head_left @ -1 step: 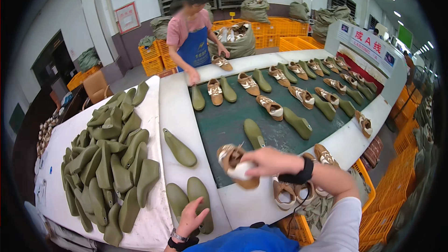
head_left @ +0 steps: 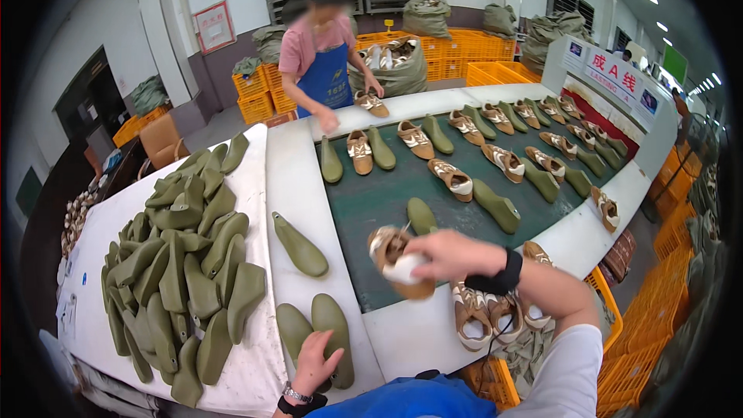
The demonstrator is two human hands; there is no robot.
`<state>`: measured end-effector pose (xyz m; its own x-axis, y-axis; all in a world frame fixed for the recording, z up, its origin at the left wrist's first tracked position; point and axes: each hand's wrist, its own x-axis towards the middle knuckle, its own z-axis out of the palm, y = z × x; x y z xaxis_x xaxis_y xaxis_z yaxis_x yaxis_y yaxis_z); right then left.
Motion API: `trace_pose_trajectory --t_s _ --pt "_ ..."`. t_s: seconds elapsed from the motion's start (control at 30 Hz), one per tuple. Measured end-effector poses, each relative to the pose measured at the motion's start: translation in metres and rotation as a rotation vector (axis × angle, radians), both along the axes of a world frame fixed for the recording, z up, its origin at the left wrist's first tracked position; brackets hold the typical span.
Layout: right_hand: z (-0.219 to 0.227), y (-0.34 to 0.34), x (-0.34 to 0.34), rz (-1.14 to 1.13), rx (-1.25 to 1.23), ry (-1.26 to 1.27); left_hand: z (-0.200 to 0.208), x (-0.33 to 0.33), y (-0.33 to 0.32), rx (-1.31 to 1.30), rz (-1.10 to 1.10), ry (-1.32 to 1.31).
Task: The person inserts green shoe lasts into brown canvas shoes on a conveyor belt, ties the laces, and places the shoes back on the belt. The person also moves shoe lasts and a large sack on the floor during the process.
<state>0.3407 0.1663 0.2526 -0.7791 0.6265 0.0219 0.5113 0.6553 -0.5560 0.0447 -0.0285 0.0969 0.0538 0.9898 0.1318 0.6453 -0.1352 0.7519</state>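
Note:
My right hand (head_left: 455, 254) is closed round the white heel of a brown-and-white sneaker (head_left: 389, 246), held above the near edge of the green belt (head_left: 364, 279). The shoe is slightly blurred and partly covers a green shoe last (head_left: 420, 215) lying behind it. My left hand (head_left: 313, 365), thumb and fingers apart, is at the near ends of two olive-green lasts (head_left: 333, 325) side by side on the white ledge. Whether it grips either one is hard to see. Another last (head_left: 298, 246) lies farther up that ledge.
A large heap of lasts (head_left: 174, 263) covers the white table on the left. Several sneakers (head_left: 451, 179) and lasts stand on the belt. More shoes (head_left: 472, 317) sit by my right forearm, above an orange crate (head_left: 495, 383). Across the belt a co-worker (head_left: 325, 62) handles a shoe.
My right hand and the sneaker have moved slightly away from me and to the right. The co-worker's hand has lifted off a last. My left hand stays in place.

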Motion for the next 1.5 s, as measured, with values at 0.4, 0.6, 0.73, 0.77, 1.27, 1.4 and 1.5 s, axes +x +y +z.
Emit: trace_pose_trajectory --t_s 0.4,0.6,0.73,0.77,1.27,1.4,1.5 --pt "-0.202 0.215 -0.072 -0.523 0.169 -0.226 -0.047 0.005 -0.022 0.139 0.232 0.465" --pt "-0.277 0.242 -0.081 -0.679 0.06 0.01 -0.045 0.006 -0.016 0.119 0.259 0.436" --pt "-0.271 0.221 -0.086 -0.493 -0.032 0.015 -0.049 0.001 -0.015 0.153 0.26 0.447" --pt "-0.264 0.21 -0.091 -0.439 -0.066 -0.05 -0.049 -0.001 -0.015 0.159 0.258 0.453" --pt "-0.211 -0.124 -0.19 0.537 -0.384 -0.163 -0.097 -0.044 -0.049 0.023 0.671 -0.077" --pt "-0.212 -0.139 -0.18 0.334 -0.173 -0.142 -0.111 -0.037 -0.047 -0.009 0.673 -0.141" --pt "-0.214 -0.132 -0.156 0.203 -0.071 -0.098 -0.112 -0.026 -0.046 -0.02 0.641 -0.143"
